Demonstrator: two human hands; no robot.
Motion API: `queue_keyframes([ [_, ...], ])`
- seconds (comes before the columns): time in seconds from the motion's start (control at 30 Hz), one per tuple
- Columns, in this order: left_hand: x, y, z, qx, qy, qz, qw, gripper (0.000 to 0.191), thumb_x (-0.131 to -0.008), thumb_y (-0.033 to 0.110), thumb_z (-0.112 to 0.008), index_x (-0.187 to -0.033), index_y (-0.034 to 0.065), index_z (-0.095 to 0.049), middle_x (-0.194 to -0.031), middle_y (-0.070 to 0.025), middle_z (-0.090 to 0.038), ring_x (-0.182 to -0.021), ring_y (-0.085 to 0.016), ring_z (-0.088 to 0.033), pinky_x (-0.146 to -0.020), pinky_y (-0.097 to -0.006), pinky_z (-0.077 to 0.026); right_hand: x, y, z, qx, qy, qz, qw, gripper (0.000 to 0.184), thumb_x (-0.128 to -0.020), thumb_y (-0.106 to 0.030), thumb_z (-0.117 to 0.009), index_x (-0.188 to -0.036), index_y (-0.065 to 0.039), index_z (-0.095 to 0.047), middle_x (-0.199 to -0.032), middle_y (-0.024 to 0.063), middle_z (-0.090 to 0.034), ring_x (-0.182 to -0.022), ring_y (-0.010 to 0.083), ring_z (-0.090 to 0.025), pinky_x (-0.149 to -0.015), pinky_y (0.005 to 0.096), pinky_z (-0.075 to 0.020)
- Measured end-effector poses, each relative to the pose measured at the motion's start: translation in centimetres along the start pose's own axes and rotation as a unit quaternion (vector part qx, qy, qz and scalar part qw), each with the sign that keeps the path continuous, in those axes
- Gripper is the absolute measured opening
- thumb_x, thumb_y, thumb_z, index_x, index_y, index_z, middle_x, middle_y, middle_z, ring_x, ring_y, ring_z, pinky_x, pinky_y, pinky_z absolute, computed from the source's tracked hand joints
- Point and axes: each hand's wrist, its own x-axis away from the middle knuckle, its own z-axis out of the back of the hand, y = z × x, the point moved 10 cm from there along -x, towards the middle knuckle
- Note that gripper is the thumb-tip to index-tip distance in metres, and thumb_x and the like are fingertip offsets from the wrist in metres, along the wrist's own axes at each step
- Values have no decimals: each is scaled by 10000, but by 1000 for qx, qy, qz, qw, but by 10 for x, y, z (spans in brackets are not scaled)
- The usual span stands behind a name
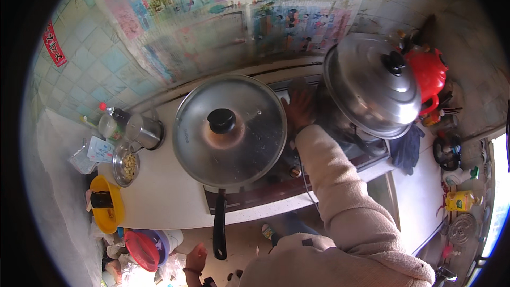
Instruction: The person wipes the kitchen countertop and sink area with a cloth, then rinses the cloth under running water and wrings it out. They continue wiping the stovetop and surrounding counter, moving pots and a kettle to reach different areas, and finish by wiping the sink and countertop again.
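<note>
My right hand (299, 105) reaches between a large lidded frying pan and a steel steamer pot, over the back of the stove. It is blurred and shaded, so whether it holds anything is unclear. The pan's glass lid (247, 151) has a black knob (221, 121) and a steel rim. Toward me points the pan's black handle (220, 227). A domed metal lid (358, 75) covers the steamer pot to the right of my hand. Low in the picture, my left hand (197, 257) hangs beside the handle, its fingers loosely bent around nothing visible.
Left on the counter are a steel bowl (128, 165) of pale food pieces, a steel jug (142, 130) and a yellow basin (109, 203). Behind the steamer stands a red kettle (426, 73). A dark cloth (405, 147) hangs near the stove corner. A cord (306, 183) passes the stove front.
</note>
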Motion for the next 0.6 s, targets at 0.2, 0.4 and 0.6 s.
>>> queue_keyframes([
  [0.2, 27, -3, -11, 13, -19, 75, 997, 385, -893, 230, -622, -1244, 79, -585, -986, -146, -712, -922, -286, -697, -796, -370, -554, -53, -53, -29, -155, -115, 170, 966, 541, -876, -477, -532, -1306, -150, -518, -1437, 137, -430, -1368, 398, -321, -1041, 625, -270],
  [0.4, 20, 1, -12, -36, -34, 54, 997, 383, -897, 229, -595, -1250, 82, -583, -987, -174, -703, -927, -314, -692, -806, -391, -548, 8, -66, -14, -248, -200, 313, 895, 551, -883, -413, -503, -1391, -205, -462, -1439, 74, -434, -1378, 374, -308, -1077, 608, -230],
  [0.6, -5, 36, 2, -4, -18, -72, 997, 373, -889, 188, -634, -1242, 79, -580, -970, -167, -701, -912, -292, -695, -791, -365, -546, 87, -19, 17, -120, -314, 289, 896, 517, -996, -467, -334, -1419, -201, -466, -1535, 55, -351, -1447, 320, -231, -1132, 574, -168],
])
